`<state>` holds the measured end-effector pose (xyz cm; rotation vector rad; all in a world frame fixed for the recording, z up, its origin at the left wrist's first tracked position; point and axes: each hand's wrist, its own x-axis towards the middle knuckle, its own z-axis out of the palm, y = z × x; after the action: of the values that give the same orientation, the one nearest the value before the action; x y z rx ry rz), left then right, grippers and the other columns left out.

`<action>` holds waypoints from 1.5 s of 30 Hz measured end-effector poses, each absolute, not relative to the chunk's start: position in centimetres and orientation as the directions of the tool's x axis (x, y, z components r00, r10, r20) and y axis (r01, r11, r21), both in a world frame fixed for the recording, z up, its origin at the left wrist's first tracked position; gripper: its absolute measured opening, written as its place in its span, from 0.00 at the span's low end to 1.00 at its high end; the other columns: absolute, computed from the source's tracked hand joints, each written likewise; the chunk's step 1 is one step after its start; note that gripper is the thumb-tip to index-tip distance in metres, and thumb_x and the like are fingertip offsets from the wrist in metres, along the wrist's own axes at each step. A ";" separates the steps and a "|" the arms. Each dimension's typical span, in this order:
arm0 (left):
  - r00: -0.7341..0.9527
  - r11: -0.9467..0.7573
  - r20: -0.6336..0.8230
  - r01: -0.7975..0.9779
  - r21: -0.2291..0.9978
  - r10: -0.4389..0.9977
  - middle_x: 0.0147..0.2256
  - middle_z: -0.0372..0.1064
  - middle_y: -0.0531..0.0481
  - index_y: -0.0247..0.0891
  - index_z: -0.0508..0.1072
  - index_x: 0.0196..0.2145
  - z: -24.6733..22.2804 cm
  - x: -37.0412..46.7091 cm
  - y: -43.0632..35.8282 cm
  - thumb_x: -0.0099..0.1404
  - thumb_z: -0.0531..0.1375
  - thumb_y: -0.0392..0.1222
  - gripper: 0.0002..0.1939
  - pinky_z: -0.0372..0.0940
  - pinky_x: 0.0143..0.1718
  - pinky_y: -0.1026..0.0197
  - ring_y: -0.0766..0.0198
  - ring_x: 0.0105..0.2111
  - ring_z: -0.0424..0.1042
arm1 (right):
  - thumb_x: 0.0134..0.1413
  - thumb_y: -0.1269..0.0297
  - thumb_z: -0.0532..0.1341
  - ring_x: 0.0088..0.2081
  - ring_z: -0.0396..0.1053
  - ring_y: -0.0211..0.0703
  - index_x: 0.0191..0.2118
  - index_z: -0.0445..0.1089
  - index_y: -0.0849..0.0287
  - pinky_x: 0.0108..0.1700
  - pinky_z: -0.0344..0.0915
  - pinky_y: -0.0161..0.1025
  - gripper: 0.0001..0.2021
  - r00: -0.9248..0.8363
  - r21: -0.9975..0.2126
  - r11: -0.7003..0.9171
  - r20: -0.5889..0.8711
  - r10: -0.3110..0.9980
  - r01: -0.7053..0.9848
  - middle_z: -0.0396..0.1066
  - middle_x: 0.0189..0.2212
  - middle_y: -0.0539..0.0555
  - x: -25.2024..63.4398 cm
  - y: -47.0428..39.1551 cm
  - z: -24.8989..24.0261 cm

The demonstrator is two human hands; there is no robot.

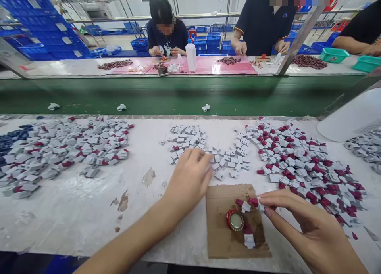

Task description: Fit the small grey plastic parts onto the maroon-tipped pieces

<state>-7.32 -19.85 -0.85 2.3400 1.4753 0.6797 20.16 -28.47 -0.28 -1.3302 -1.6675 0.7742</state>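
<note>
While the right hand (311,224) pinches a gray bit (261,206) by the cardboard (218,238), the left hand (188,174) half-curls near its back-left corner, grip hidden.

Left fingers (205,160) partly hidden; white container (354,115) cut off.

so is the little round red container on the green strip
No, the round red container sits on the brown cardboard, near the right hand.

Blue-capped white bottle (191,58) beyond green belt (166,96)
</note>
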 end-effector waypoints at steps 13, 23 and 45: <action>0.319 -0.370 0.190 0.836 0.404 0.928 0.49 0.76 0.39 0.38 0.77 0.47 -2.1 -8.0 -15.7 0.77 0.56 0.31 0.10 0.67 0.59 0.41 0.43 0.54 0.70 | 0.73 0.67 0.66 0.44 0.86 0.52 0.50 0.82 0.48 0.42 0.84 0.40 0.08 -0.254 -0.847 0.238 0.127 0.959 0.475 0.84 0.46 0.57 18.0 -31.1 -0.8; 0.426 -0.355 0.082 0.616 0.703 0.901 0.44 0.79 0.48 0.42 0.75 0.47 -0.1 -7.9 -20.9 0.77 0.60 0.38 0.04 0.71 0.43 0.54 0.57 0.40 0.77 | 0.74 0.71 0.62 0.43 0.84 0.50 0.50 0.79 0.50 0.40 0.81 0.40 0.10 -0.283 -0.840 0.223 0.087 0.955 0.495 0.81 0.46 0.58 17.0 -30.7 -0.2; 0.356 0.254 -0.351 0.291 0.922 0.866 0.28 0.80 0.53 0.43 0.79 0.46 -0.1 -7.3 -22.5 0.69 0.73 0.49 0.13 0.74 0.35 0.58 0.58 0.30 0.79 | 0.67 0.55 0.75 0.36 0.86 0.49 0.44 0.88 0.46 0.35 0.83 0.38 0.05 0.008 -0.987 -0.151 -0.152 0.988 -0.047 0.87 0.40 0.54 17.8 -28.7 -1.2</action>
<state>-7.27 -22.47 -0.08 1.3025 1.1926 0.5538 17.81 -28.73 -1.17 -1.2903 -1.0900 1.3331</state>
